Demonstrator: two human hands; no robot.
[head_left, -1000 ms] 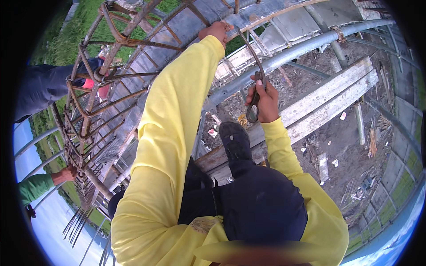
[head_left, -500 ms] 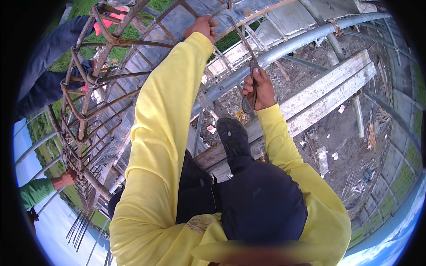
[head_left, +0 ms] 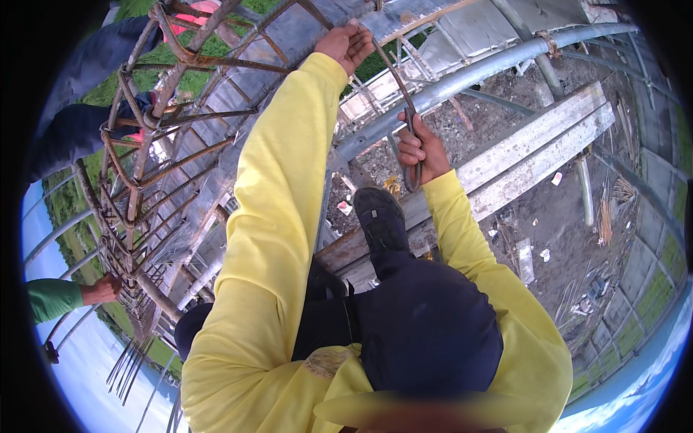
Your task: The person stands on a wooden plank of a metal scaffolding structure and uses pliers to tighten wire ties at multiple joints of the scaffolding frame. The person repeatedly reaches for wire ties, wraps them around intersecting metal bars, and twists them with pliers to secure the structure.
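Beside the grey panel, my left hand (head_left: pixel 345 47) is raised with its fingers loosely apart, and I make out nothing in it. My right hand (head_left: pixel 424 149) is closed around the looped handle of a long, thin, dark metal tool (head_left: pixel 395 74). The tool's shaft slants up and left, and its tip comes close to the fingertips of my left hand. Whether the two touch I cannot tell. Left of my left arm stands a rusty rebar cage (head_left: pixel 134 169) of long bars and bent ties.
A galvanized pipe (head_left: pixel 473 74) crosses beyond my right hand. Concrete-spattered planks (head_left: pixel 530 151) lie below it, with my dark shoe (head_left: pixel 380 216) at their near end. Debris-strewn ground is further down. A co-worker's hand (head_left: pixel 106 289) grips the cage at left; another person's dark-trousered legs (head_left: pixel 79 141) stand behind it.
My left hand has shifted slightly right and its fingers have loosened. My right hand has turned and moved a little right with the tool, whose loop now shows edge-on.
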